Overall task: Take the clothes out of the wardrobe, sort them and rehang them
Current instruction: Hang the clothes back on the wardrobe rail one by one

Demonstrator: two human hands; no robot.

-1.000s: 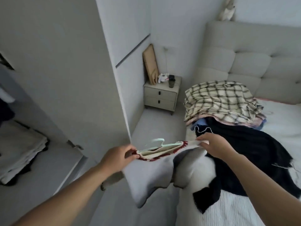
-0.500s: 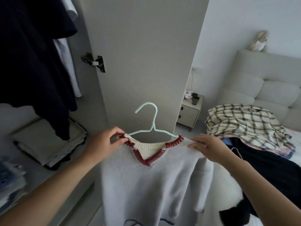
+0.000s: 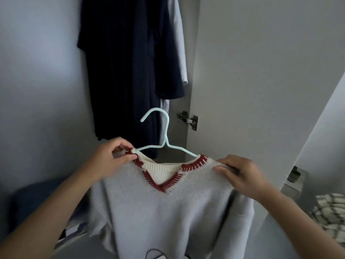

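From the head view, the grey sweater (image 3: pixel 168 217) on its pale green hanger (image 3: pixel 164 141) has been carried up from over the bed and now faces the open wardrobe, the hook at 12 o'clock of the collar and pointing left. The left hand (image 3: pixel 112 159) pinches the left shoulder at the hanger's tip; the right hand (image 3: pixel 240 174) grips the right shoulder. I judge this garment sorted and ready to go on the rail, which is out of sight above. At 12 o'clock a navy garment (image 3: pixel 127 68) hangs beside a white shirt (image 3: pixel 179 43); the wardrobe door (image 3: pixel 261 71) with its hinge (image 3: pixel 188 119) stands at 2 o'clock, a plaid pile (image 3: pixel 330 214) at 4 o'clock.
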